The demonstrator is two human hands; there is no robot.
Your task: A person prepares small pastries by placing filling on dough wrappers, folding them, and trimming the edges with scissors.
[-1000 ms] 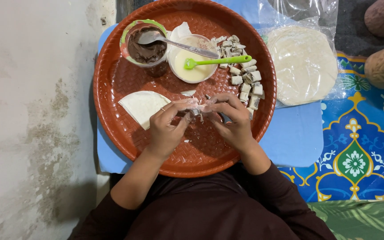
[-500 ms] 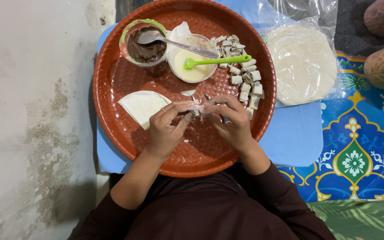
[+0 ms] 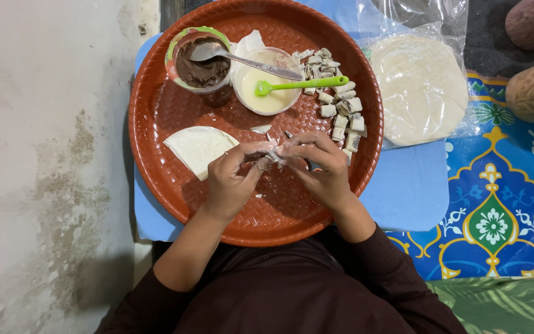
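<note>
Over the near middle of the red tray [image 3: 156,117], the left hand [image 3: 230,182] and right hand [image 3: 324,173] pinch a small pastry roll [image 3: 273,154] between closed fingertips; pressing the seam evenly should seal it.

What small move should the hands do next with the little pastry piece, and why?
Probably press its edges shut and lay it by the rolled pieces: both the left hand and right hand pinch the small wrapper piece over the tray.

A stack of round wrappers in clear plastic [image 3: 421,86] lies beside the patterned blue mat [image 3: 495,204].
</note>
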